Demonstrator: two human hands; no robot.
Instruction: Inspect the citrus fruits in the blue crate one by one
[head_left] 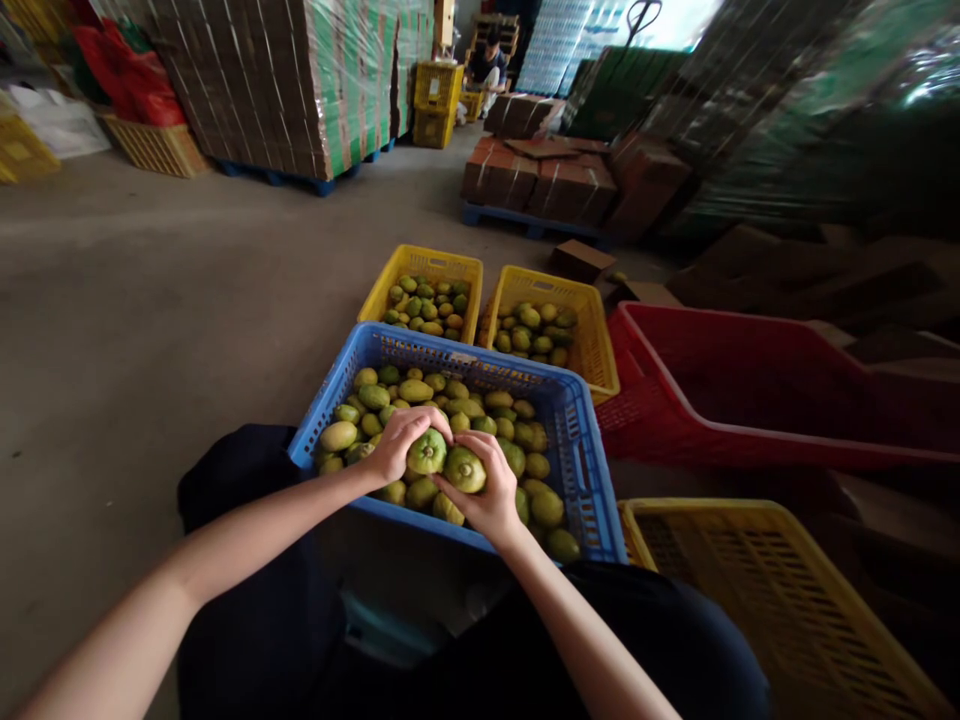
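Note:
My left hand (400,440) is closed round a round green fruit (427,453), its stem end towards me. Right beside it, my right hand (491,485) grips a yellower green fruit (465,471), also stem end up. Both hands are close together above a blue plastic crate (592,470). Inside that crate lie many more oval green and yellow fruits (415,391), partly hidden by my hands and forearms. The exact kind of fruit I cannot tell.
Behind the blue crate stand two yellow crates (606,372) with similar fruit. To the right are a red crate (720,428) and a yellow crate (750,510). Flattened cardboard (825,290), wrapped pallet stacks (262,80) and a seated person (489,65) are farther off.

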